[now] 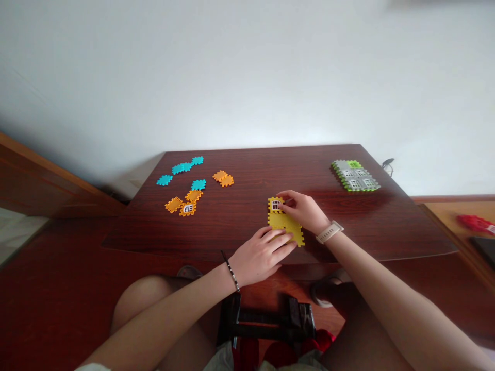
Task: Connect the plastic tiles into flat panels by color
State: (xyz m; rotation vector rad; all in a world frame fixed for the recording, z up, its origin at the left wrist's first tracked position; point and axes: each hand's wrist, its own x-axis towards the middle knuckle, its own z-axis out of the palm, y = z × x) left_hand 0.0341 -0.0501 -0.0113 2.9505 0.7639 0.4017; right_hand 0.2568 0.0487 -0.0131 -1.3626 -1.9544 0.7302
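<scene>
Several yellow interlocking tiles (280,220) lie flat near the table's front edge. At their far left corner sits a yellow tile with a white window (276,205). My right hand (303,210) has its thumb and fingers closed at the right side of that window tile. Flat across the near left part of the yellow tiles rests my left hand (266,253), fingers stretched out, hiding some of the tiles. Whether the window tile is fully joined to the ones below it cannot be made out.
On the dark wooden table (263,175), blue tiles (181,168) and orange tiles (194,196) lie scattered at the left, one orange with a white window (187,208). A grey and green tile panel (355,176) lies at the back right. A white wall stands behind.
</scene>
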